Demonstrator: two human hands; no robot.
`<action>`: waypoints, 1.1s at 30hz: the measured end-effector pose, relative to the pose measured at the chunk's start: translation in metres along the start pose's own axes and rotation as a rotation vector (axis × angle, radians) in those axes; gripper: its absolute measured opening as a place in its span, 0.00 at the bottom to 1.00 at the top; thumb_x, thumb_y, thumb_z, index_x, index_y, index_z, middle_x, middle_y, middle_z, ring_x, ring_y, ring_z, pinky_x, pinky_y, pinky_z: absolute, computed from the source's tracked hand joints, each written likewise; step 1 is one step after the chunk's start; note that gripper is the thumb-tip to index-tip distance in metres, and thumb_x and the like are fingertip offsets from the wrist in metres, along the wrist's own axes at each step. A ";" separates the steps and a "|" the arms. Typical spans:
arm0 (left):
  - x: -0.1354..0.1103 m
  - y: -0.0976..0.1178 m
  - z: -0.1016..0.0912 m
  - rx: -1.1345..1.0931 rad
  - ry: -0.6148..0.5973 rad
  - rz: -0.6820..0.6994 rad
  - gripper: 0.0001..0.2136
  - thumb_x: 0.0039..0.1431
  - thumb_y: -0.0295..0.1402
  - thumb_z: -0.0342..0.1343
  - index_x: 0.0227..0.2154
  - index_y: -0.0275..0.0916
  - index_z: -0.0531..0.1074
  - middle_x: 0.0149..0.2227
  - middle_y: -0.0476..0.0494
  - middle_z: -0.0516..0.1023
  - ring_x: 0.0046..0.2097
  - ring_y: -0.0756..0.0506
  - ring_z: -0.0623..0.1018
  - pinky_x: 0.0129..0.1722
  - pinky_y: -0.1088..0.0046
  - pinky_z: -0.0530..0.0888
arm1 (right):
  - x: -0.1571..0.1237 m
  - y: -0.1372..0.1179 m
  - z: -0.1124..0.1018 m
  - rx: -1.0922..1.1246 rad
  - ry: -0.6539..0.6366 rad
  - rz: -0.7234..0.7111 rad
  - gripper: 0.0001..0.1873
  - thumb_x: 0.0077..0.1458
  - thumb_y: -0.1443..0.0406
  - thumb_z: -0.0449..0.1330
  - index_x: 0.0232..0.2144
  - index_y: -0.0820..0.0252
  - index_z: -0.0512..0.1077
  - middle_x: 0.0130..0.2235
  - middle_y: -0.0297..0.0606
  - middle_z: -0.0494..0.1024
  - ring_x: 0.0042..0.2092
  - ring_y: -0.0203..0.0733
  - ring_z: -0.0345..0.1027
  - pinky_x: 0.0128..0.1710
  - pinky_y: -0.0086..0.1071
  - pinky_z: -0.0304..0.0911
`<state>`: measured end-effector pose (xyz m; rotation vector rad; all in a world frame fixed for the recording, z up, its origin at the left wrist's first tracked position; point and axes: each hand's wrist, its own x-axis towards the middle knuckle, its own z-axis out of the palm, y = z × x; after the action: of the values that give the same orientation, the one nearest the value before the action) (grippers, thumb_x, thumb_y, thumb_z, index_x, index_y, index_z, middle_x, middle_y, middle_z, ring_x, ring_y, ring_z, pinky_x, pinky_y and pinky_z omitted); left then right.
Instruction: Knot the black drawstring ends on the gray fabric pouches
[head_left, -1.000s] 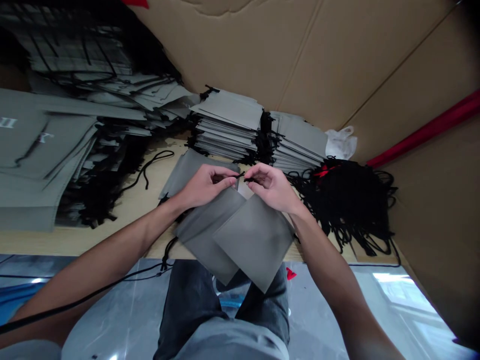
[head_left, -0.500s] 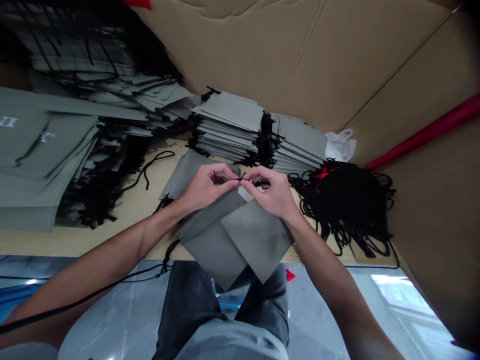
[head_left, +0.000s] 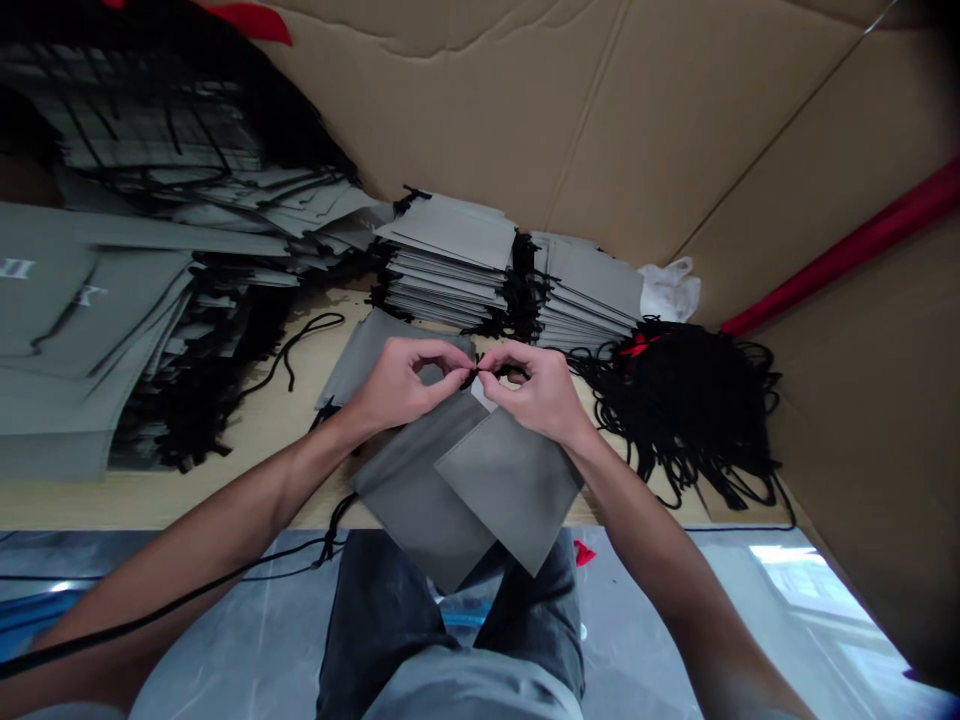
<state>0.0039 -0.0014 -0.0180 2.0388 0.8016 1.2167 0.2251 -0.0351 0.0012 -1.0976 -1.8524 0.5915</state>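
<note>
My left hand [head_left: 416, 383] and my right hand [head_left: 531, 388] meet fingertip to fingertip, each pinching a black cord [head_left: 477, 371]. The cord's exact form between the fingers is too small to make out. Below my hands, two grey fabric pouches overlap: a left pouch [head_left: 420, 485] and a right pouch [head_left: 514, 480] with a stitched edge. Both reach past the table's front edge over my lap. Behind my left hand another grey pouch [head_left: 360, 350] lies flat on the table.
Two stacks of grey pouches, a left stack [head_left: 450, 240] and a right stack [head_left: 589, 280], stand against the cardboard wall [head_left: 480, 110]. At right lies a bundle of black cords [head_left: 697, 410] beside a white plastic bag [head_left: 670, 290]. Larger printed grey pieces [head_left: 52, 330] pile up at left.
My fingertips have moved slightly, with both hands still pinching the cord. The view has shifted a little, so most things appear slightly displaced.
</note>
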 end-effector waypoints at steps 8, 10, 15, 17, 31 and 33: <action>-0.004 0.001 -0.005 0.232 -0.013 0.170 0.04 0.62 0.32 0.66 0.37 0.41 0.86 0.35 0.48 0.89 0.34 0.48 0.86 0.35 0.77 0.78 | 0.000 -0.007 0.002 -0.068 -0.014 -0.019 0.04 0.56 0.69 0.66 0.35 0.57 0.81 0.33 0.32 0.84 0.32 0.35 0.73 0.32 0.28 0.65; -0.006 0.001 -0.004 0.288 0.020 0.222 0.04 0.62 0.33 0.66 0.37 0.42 0.85 0.34 0.49 0.89 0.33 0.48 0.86 0.34 0.77 0.78 | -0.001 -0.009 0.003 -0.067 -0.002 -0.023 0.05 0.56 0.69 0.66 0.35 0.57 0.81 0.34 0.32 0.84 0.32 0.36 0.74 0.33 0.29 0.66; -0.007 -0.001 -0.002 0.385 0.048 0.266 0.06 0.65 0.36 0.64 0.38 0.45 0.86 0.35 0.49 0.89 0.31 0.48 0.85 0.36 0.75 0.78 | -0.001 -0.010 0.003 -0.057 0.010 -0.005 0.05 0.57 0.67 0.65 0.36 0.57 0.82 0.35 0.34 0.85 0.33 0.37 0.75 0.33 0.29 0.67; -0.006 0.000 -0.004 0.378 0.036 0.266 0.06 0.65 0.36 0.64 0.38 0.45 0.86 0.34 0.49 0.89 0.31 0.49 0.85 0.35 0.75 0.78 | -0.001 -0.010 0.002 -0.067 0.008 -0.001 0.05 0.57 0.67 0.65 0.36 0.57 0.82 0.34 0.34 0.84 0.32 0.37 0.74 0.32 0.29 0.66; -0.007 0.002 -0.003 0.404 0.018 0.376 0.04 0.62 0.30 0.63 0.36 0.43 0.82 0.31 0.50 0.88 0.31 0.49 0.85 0.34 0.77 0.78 | -0.001 -0.004 0.004 -0.062 -0.034 -0.048 0.06 0.57 0.68 0.64 0.37 0.57 0.82 0.35 0.33 0.85 0.32 0.36 0.73 0.31 0.28 0.65; -0.007 0.005 -0.003 0.339 0.057 0.315 0.03 0.59 0.29 0.64 0.34 0.43 0.82 0.30 0.51 0.87 0.30 0.49 0.85 0.34 0.77 0.79 | -0.001 -0.006 0.004 -0.050 -0.018 -0.054 0.06 0.57 0.67 0.65 0.37 0.57 0.82 0.36 0.33 0.85 0.32 0.36 0.74 0.31 0.28 0.65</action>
<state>-0.0004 -0.0092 -0.0161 2.4889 0.7757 1.3891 0.2191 -0.0393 0.0032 -1.0745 -1.9151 0.5284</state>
